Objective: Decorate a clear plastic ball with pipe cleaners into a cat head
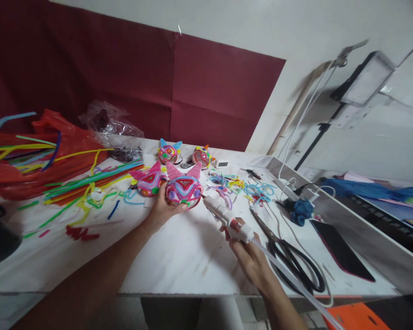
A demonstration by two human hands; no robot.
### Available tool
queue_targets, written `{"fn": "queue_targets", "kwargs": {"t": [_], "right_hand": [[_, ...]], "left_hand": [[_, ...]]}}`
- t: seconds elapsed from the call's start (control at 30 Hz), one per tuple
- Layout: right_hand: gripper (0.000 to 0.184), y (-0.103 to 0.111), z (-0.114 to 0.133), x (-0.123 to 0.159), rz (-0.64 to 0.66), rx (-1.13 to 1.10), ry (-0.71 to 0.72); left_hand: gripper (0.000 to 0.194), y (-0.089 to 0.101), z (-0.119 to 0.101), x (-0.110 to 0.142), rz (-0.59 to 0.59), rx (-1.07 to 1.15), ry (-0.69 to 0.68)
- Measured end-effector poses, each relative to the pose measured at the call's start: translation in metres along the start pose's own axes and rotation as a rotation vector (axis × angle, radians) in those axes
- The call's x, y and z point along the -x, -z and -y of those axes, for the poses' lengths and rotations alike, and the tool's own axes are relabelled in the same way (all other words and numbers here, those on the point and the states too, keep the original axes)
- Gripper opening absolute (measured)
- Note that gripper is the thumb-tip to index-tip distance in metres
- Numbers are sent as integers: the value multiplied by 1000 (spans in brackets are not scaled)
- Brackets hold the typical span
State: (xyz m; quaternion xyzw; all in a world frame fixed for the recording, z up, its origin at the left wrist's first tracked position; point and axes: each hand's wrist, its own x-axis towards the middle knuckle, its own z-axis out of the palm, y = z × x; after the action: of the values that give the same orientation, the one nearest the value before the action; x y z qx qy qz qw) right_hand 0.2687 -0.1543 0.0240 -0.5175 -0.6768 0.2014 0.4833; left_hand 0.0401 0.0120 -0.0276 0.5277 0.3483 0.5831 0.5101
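Note:
My left hand (165, 208) is closed on the lower left edge of a round pipe-cleaner animal head (183, 183). Pink ears top it, and it has a red triangle and purple spots at its sides. In my right hand (242, 245) is a white hot glue gun (229, 217), its nozzle close to the head's right edge; I cannot tell whether they touch. A clear glue stick (289, 277) trails out of the gun's back. Just left of the held head lies a similar one (150, 181) with pink ears. Two more, one blue-eared (168, 152) and one orange-eared (201, 156), stand behind.
Loose pipe cleaners (92, 181) and a red plastic bag (65, 137) spread over the left. To the right lie black-handled scissors (289, 256), a dark phone (342, 250), cables and coloured scraps (259, 190). A dark container (0, 233) stands at the left edge.

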Motion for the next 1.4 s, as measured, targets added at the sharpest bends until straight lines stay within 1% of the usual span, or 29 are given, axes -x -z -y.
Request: {"fn": "queue_targets", "kwargs": {"t": [0.2, 0.37, 0.53, 0.67, 0.8, 0.93, 1.07, 1.17, 1.4], "right_hand": [[14, 0, -7, 2, 4, -13, 16], [15, -1, -15, 4, 1, -16, 28], [13, 0, -13, 3, 2, -22, 74], [9, 0, -9, 3, -1, -21, 66], [11, -1, -6, 1, -3, -5, 83], [16, -2, -8, 0, -7, 7, 88], [11, -2, -10, 1, -11, 12, 112], [11, -2, -9, 2, -7, -1, 138], [11, -1, -9, 4, -2, 8, 128]], "left_hand": [[106, 0, 2, 0, 21, 11, -29], [106, -2, -3, 2, 1, 6, -17], [108, -1, -5, 3, 13, -17, -6], [108, 0, -4, 3, 26, -35, -15], [109, -2, -7, 3, 22, -30, 11], [110, -4, -10, 4, 8, -32, 16], [110, -5, -13, 5, 3, -28, 30], [113, -6, -14, 5, -8, -21, 42], [108, -6, -15, 6, 11, -11, 26]]}}
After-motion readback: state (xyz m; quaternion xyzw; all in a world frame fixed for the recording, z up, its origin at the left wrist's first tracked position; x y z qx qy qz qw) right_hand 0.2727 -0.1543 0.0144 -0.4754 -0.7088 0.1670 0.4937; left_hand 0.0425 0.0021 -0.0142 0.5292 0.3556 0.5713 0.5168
